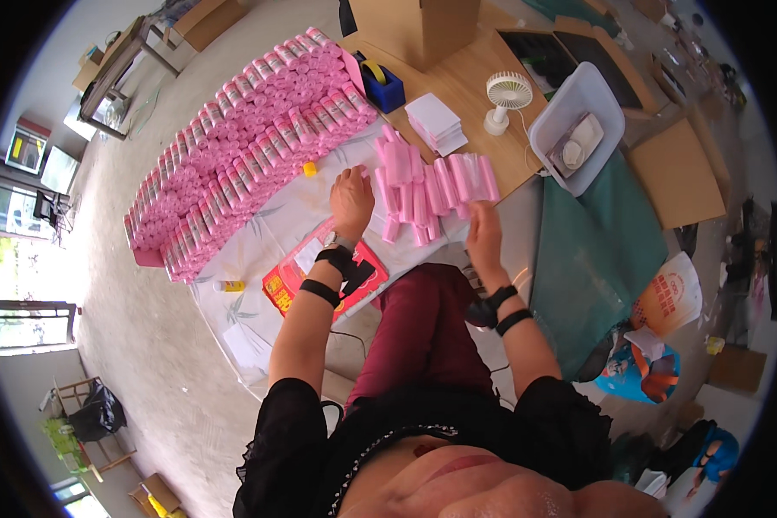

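Handling pink rolls (419, 203) seems underway: right hand (485, 231) at their four o'clock, left hand (352, 205) at nine, fingers part-curled, grasp unclear; next needs gentle pinching.

Slim, glossy pink rolls (448, 183) are lying on their sides in a loose heap on the tabletop (252, 235), some resting on top of others. Toward the right, several are lying closely side by side; along the near edge, others are sitting unevenly, their ends sticking out.
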Demonstrator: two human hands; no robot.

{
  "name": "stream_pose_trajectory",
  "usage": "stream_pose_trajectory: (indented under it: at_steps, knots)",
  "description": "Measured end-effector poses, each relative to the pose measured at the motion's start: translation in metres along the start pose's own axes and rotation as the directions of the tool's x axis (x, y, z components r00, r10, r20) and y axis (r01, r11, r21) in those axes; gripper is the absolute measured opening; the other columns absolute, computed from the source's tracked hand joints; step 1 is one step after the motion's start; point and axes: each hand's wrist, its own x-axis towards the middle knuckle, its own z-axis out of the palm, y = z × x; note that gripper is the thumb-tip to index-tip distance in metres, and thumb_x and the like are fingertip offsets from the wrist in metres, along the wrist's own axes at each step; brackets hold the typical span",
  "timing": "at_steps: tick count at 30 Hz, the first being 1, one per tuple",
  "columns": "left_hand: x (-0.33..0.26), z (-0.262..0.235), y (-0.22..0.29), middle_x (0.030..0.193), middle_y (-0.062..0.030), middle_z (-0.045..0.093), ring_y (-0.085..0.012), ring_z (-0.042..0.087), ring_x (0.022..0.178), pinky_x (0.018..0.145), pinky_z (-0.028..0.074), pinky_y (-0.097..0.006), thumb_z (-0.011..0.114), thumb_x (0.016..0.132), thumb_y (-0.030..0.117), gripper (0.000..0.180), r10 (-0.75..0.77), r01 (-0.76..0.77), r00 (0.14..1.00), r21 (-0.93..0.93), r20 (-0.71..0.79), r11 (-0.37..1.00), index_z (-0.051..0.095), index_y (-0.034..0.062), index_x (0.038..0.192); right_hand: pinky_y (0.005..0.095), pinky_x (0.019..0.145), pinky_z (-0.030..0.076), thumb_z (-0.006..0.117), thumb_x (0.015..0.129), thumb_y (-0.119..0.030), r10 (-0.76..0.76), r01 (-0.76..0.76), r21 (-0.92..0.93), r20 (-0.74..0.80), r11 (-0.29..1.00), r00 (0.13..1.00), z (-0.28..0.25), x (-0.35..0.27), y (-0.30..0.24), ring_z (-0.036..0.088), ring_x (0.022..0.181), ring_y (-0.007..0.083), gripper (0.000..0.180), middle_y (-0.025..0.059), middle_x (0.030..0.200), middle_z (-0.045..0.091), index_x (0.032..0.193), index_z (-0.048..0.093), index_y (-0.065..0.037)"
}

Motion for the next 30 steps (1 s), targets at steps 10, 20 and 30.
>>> stream_pose_trajectory:
  at_steps: [10,20,30]
  knots:
    - [0.130,-0.069,0.105,0.082,-0.0124,0.063,-0.0297,0.064,0.075,0.067,0.051,-0.040,0.070,0.089,0.010,0.016,0.200,-0.192,0.980,-0.211,0.019,0.959,0.065,0.0052,0.103,0.0472,0.111,0.038,0.051,0.096,0.002,0.183,-0.206,-0.352,-0.097,0.913,0.978,-0.021,-0.018,0.140,0.047,0.129,0.0404,0.036,0.0211,0.136,0.052,0.132,0.050,0.003]
    - [0.355,0.008,0.134,0.138,-0.0249,0.050,-0.0407,0.049,0.129,0.107,0.042,-0.046,0.075,0.087,0.024,0.063,0.366,-0.367,0.916,0.024,-0.166,0.930,0.047,0.0005,0.138,0.0487,0.117,0.033,0.052,0.097,-0.004,0.320,-0.283,-0.379,0.035,0.881,0.947,-0.019,-0.025,0.140,0.042,0.137,0.0386,0.038,0.0214,0.143,0.048,0.133,0.049,0.004]
    - [0.452,0.087,0.161,0.143,-0.0274,0.051,-0.0447,0.054,0.127,0.103,0.048,-0.049,0.074,0.089,0.026,0.045,0.254,-0.210,0.956,0.261,-0.148,0.942,0.060,-0.0016,0.122,0.0497,0.117,0.032,0.054,0.094,-0.005,0.355,-0.310,-0.366,0.060,0.877,0.933,-0.019,-0.022,0.146,0.040,0.138,0.0380,0.040,0.0197,0.145,0.047,0.134,0.048,0.002]
